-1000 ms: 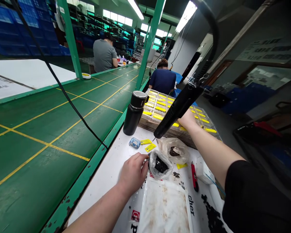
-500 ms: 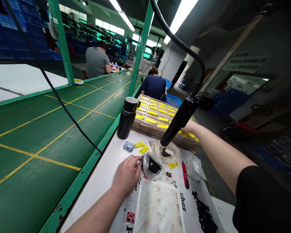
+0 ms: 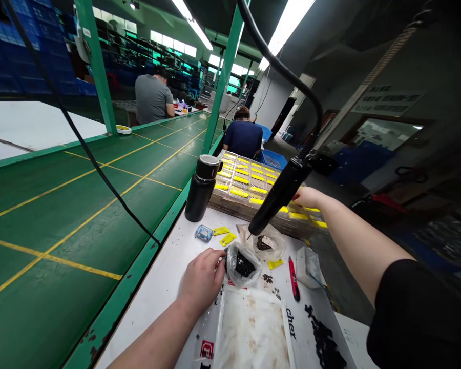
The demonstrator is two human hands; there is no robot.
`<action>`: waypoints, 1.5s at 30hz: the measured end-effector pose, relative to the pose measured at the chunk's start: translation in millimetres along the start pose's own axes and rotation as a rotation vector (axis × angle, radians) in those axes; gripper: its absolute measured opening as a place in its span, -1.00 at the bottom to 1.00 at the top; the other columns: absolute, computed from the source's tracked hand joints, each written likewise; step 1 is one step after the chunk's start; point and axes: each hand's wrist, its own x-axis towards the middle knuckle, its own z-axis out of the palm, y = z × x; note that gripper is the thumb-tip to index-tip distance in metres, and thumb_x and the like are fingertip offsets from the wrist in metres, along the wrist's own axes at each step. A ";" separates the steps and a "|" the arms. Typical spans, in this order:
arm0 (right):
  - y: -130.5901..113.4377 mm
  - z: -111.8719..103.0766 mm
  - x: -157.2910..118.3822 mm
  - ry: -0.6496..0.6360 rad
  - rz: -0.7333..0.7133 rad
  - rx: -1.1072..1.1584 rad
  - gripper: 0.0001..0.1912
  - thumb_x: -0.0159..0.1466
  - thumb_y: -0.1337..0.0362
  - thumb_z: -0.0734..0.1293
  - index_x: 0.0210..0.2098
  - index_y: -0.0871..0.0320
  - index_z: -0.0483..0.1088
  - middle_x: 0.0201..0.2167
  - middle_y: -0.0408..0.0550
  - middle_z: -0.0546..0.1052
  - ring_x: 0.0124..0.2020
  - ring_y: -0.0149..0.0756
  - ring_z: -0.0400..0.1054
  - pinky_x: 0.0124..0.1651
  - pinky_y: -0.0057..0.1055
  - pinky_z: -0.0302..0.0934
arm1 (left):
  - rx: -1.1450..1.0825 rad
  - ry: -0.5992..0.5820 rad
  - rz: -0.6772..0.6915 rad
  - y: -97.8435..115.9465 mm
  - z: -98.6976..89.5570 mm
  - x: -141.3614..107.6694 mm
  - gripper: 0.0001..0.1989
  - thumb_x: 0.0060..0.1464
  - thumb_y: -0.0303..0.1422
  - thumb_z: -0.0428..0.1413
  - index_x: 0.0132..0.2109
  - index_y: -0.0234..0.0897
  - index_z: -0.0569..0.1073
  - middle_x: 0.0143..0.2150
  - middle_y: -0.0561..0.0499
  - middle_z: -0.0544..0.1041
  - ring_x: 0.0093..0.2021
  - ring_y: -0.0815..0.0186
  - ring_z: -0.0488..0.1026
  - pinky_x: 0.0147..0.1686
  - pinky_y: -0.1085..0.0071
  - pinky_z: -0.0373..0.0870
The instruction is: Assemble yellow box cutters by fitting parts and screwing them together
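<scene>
Your left hand is curling half-closed on the white work table, just beside a crinkled clear plastic bag of black granules, its fingertips hiding whatever they may be pinching. Your right arm is reaching far, with your right hand partly open beside a matte black corded screwdriver. The screwdriver is slanting over a wooden tray of yellow strips, and you cannot tell whether that hand is gripping it.

The flask looks like matt metal; the bag is glossy clear plastic.
</scene>
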 end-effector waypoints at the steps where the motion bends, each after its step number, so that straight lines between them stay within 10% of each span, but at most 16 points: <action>1: 4.9 0.5 0.1 -0.068 0.024 -0.014 -0.64 0.50 0.06 0.44 0.17 0.12 0.52 0.17 0.05 0.59 0.08 -0.14 0.56 0.14 -0.08 0.54 | 0.000 -0.003 -0.001 0.0 0.0 0.1 -0.80 0.43 -0.43 0.10 0.03 -0.15 0.60 -0.10 -0.02 0.67 -0.09 0.18 0.65 -0.08 0.27 0.56; 9: 32.2 0.4 -5.3 -0.285 0.070 0.027 -0.65 0.50 0.06 0.44 0.15 0.13 0.54 0.18 0.05 0.59 0.12 -0.11 0.55 0.19 -0.04 0.52 | -0.005 -0.018 -0.032 1.5 -1.6 -0.1 -0.80 0.44 -0.42 0.09 0.02 -0.14 0.61 -0.08 0.00 0.67 -0.10 0.19 0.64 -0.11 0.27 0.52; 25: 4.3 50.2 -18.8 0.298 0.132 -0.069 -0.66 0.52 0.05 0.41 0.14 0.12 0.53 0.17 0.07 0.59 0.11 -0.13 0.54 0.19 -0.03 0.51 | 0.000 -0.029 -0.041 0.5 1.5 -0.3 -0.80 0.43 -0.43 0.10 0.03 -0.14 0.60 -0.07 0.01 0.67 -0.07 0.20 0.64 -0.06 0.27 0.53; 34: -34.3 94.8 -76.1 0.358 -0.205 -0.083 -0.69 0.50 0.05 0.43 0.07 0.13 0.55 0.13 0.05 0.61 0.13 -0.12 0.53 0.24 0.00 0.48 | -0.011 -0.040 -0.045 0.2 2.1 -0.9 -0.80 0.41 -0.45 0.12 0.04 -0.14 0.61 -0.05 0.01 0.67 -0.05 0.18 0.64 -0.04 0.23 0.54; 45: -24.1 81.4 -78.5 0.385 -0.281 -0.057 -0.69 0.51 0.01 0.42 -0.05 0.15 0.55 -0.06 -0.03 0.63 -0.07 -0.24 0.54 0.06 -0.15 0.52 | 0.001 -0.034 -0.040 0.0 -0.3 -0.1 -0.79 0.41 -0.45 0.10 0.02 -0.15 0.61 -0.06 -0.02 0.69 -0.04 0.18 0.65 -0.01 0.23 0.56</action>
